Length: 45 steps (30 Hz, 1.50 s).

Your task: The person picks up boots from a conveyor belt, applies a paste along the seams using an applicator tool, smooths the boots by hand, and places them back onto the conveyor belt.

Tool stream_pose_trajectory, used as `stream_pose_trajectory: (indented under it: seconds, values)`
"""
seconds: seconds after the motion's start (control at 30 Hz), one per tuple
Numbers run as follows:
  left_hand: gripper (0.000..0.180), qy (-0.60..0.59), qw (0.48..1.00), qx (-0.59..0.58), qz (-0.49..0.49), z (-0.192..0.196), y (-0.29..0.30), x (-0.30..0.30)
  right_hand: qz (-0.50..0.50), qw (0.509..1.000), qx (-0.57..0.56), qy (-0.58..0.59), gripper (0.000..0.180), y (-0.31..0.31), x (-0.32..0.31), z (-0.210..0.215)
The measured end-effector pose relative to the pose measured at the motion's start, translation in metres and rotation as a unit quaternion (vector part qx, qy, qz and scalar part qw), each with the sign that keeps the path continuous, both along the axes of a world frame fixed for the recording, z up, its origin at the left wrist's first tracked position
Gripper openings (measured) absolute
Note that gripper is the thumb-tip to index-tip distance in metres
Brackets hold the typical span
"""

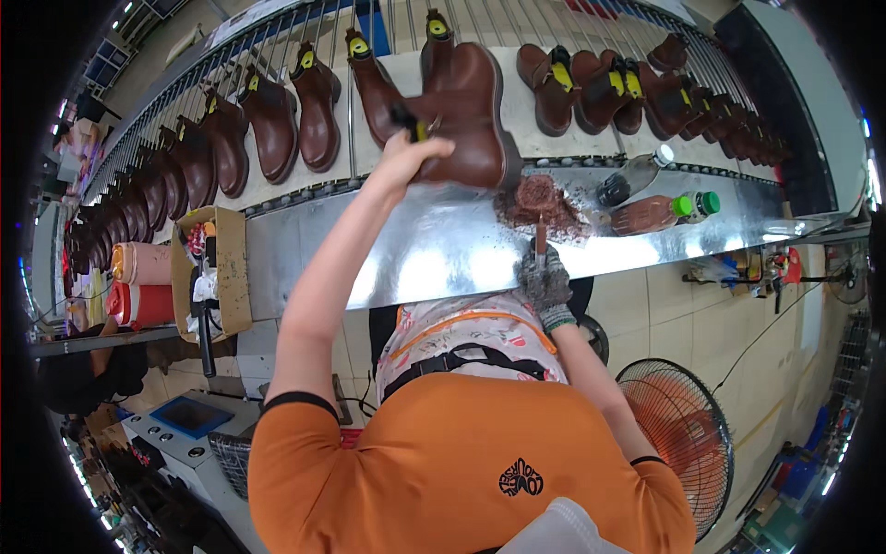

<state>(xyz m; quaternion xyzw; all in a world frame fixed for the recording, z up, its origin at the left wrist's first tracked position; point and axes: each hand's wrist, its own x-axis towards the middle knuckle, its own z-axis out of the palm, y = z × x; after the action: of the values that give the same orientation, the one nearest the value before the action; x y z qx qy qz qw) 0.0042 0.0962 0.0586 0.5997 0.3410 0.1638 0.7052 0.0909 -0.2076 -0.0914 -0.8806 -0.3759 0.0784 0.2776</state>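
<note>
My left hand [408, 159] is closed round the upper part of a dark brown ankle boot [471, 152], lifted over the far edge of the metal bench. Motion smears the boot near my fingers. My right hand [546, 282], in a grey knitted glove, grips a slim brown-handled tool [541, 231] at the bench's near edge. The tool's far end meets a round reddish-brown lump [537, 194], with brown stains spread around it; whether this lump is the tool's head or a separate pad, I cannot tell.
Rows of brown boots [318, 111] stand on the pale conveyor [512, 102] behind the metal bench [443, 249]. Right of the stain are a clear bottle [637, 175] and a green-capped bottle [651, 214]. A cardboard box [233, 268] sits left; a fan [678, 434] stands lower right.
</note>
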Motion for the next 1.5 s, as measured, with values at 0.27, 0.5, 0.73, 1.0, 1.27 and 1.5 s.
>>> stream_pose_trajectory:
  seconds: [0.27, 0.5, 0.73, 1.0, 1.27, 1.5]
  values:
    - [0.063, 0.159, 0.976, 0.104, 0.104, -0.032, 0.020, 0.173, -0.101, 0.734, 0.366, 0.563, 0.033, -0.001, -0.003, -0.009]
    - [0.072, 0.115, 0.950, 0.288, 0.040, -0.025, 0.003, 0.209, -0.024, 0.991, 0.090, 0.099, 0.034, -0.010, -0.004, 0.005]
    - [0.077, 0.170, 0.857, 0.375, 0.309, -0.098, 0.049, 0.193, -0.037, 0.972, 0.117, 0.200, 0.035, -0.019, 0.003, -0.012]
    - [0.100, 0.257, 0.853, 0.378, 0.250, -0.139, 0.053, 0.194, 0.049, 0.999, 0.017, 0.016, 0.042, -0.009, 0.003, 0.023]
    - [0.107, 0.278, 0.860, 0.367, 0.218, -0.127, 0.049, 0.195, 0.090, 0.996, 0.005, 0.019, 0.062, -0.014, 0.007, 0.016]
    - [0.107, 0.261, 0.861, 0.371, 0.232, -0.130, 0.055, 0.200, 0.009, 0.980, -0.097, 0.171, 0.054, -0.011, 0.007, 0.024]
